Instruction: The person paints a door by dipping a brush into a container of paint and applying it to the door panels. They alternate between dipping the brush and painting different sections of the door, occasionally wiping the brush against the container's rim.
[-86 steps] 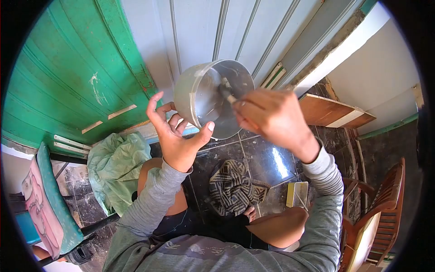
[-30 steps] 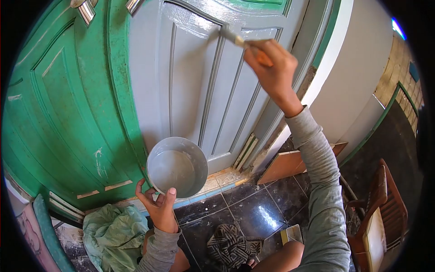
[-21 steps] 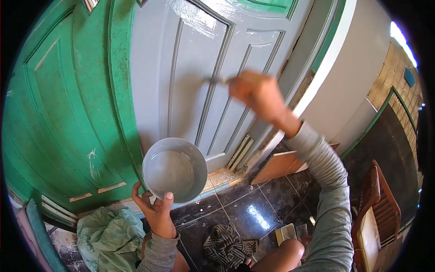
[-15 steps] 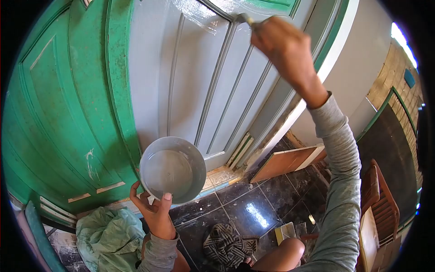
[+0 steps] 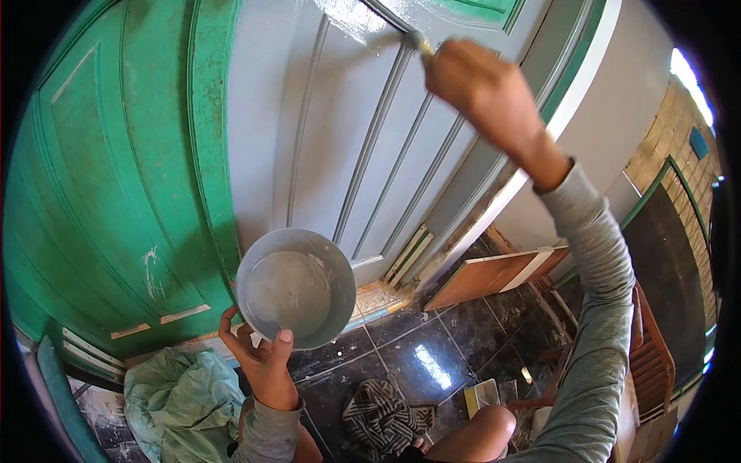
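My left hand (image 5: 266,363) grips the rim of a round grey paint pot (image 5: 293,289) from below, thumb over the near edge. A layer of grey paint lies in its bottom. Raised at the upper middle, my right hand (image 5: 482,85) is closed around a paintbrush (image 5: 419,43); most of its handle is hidden in the fist. The bristles touch the moulding of the door panel (image 5: 340,116), which is coated grey and shines wet near the top. A patch of green (image 5: 475,6) still shows at the upper edge.
A green door leaf (image 5: 147,154) stands at left. Below lie a green cloth (image 5: 185,401), a patterned cloth (image 5: 382,417) and a small yellow-edged tray (image 5: 482,395) on dark tiles (image 5: 332,355). A wooden board (image 5: 494,276) leans near the frame, a wooden chair (image 5: 652,355) at right.
The brush and my right hand have shifted slightly down along the moulding. The view has tilted a little; my left hand keeps the pot in nearly the same place.
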Available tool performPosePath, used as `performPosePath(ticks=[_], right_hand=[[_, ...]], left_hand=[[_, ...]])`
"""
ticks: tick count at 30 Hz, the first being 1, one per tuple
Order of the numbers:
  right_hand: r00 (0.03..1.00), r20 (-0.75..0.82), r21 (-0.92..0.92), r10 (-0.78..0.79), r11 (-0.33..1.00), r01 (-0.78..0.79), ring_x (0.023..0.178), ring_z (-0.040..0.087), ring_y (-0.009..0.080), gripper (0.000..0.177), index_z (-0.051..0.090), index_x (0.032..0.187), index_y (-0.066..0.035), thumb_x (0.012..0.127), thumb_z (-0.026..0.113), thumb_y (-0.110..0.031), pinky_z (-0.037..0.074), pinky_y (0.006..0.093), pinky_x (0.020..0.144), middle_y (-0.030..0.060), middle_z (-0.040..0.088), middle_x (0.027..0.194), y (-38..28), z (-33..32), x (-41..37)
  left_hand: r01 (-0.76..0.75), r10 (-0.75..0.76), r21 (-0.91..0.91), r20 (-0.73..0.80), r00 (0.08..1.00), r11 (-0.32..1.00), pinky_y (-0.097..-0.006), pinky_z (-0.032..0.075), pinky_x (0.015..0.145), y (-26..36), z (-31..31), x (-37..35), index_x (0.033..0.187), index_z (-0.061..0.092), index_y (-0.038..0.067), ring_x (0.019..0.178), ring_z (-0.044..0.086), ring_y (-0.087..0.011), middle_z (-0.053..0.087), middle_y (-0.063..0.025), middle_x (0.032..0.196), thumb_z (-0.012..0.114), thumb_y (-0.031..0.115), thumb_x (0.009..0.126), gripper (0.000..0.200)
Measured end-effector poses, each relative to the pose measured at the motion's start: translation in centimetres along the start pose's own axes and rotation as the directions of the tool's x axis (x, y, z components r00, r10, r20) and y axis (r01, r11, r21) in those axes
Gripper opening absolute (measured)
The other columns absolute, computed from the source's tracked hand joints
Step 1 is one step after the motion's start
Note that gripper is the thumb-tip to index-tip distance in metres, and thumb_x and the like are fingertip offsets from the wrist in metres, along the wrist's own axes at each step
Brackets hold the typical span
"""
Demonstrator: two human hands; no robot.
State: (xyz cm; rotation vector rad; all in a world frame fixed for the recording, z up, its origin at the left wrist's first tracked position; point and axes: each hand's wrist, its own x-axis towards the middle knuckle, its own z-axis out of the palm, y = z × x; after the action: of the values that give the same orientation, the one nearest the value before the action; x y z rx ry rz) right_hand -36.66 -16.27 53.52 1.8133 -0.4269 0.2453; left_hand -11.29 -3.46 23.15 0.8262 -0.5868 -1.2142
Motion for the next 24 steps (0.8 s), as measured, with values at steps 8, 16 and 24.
performPosePath(ticks=[8,16,24], right_hand=[[0.958,0.232,0.556,-0.167,0.831,0.011,0.07,0.062,0.0133,0.006,0.062,0.078,-0.006,0.079,0.067,-0.005,0.056,0.0241,0.054,0.0029,0.057,0.08,-14.6,5.7,-5.7],[0.983,-0.056,0.076,0.172,0.983,-0.168,0.067,0.065,0.0225,0.011,0.067,0.089,-0.008,0.079,0.071,-0.011,0.054,0.0314,0.059,0.0045,0.062,0.081,-3.7,0.9,-1.0],[0.928,0.302,0.522,-0.216,0.852,0.029,0.077,0.063,0.0173,0.005,0.061,0.073,-0.006,0.078,0.064,-0.007,0.057,0.0281,0.054,0.0058,0.057,0.082,-28.0,9.4,-10.9]], left_hand=[[-0.109,0.109,0.008,0.005,0.994,0.994,-0.0418,0.051,0.1,0.0,-1.8,0.1,0.151,0.02,0.015,0.128,0.049,-0.0272,0.044,-0.0127,0.142,0.071,0.019,0.085,0.084],[-0.094,0.092,-0.015,-0.073,0.993,0.995,-0.0399,0.049,0.098,1.3,-1.9,0.3,0.151,0.022,0.013,0.124,0.05,-0.0265,0.043,-0.0137,0.14,0.071,0.022,0.084,0.084],[-0.159,0.16,0.018,-0.138,0.977,0.987,-0.0429,0.044,0.104,3.7,-2.8,-0.3,0.153,0.022,0.009,0.132,0.044,-0.0282,0.041,-0.015,0.144,0.066,0.027,0.088,0.081]])
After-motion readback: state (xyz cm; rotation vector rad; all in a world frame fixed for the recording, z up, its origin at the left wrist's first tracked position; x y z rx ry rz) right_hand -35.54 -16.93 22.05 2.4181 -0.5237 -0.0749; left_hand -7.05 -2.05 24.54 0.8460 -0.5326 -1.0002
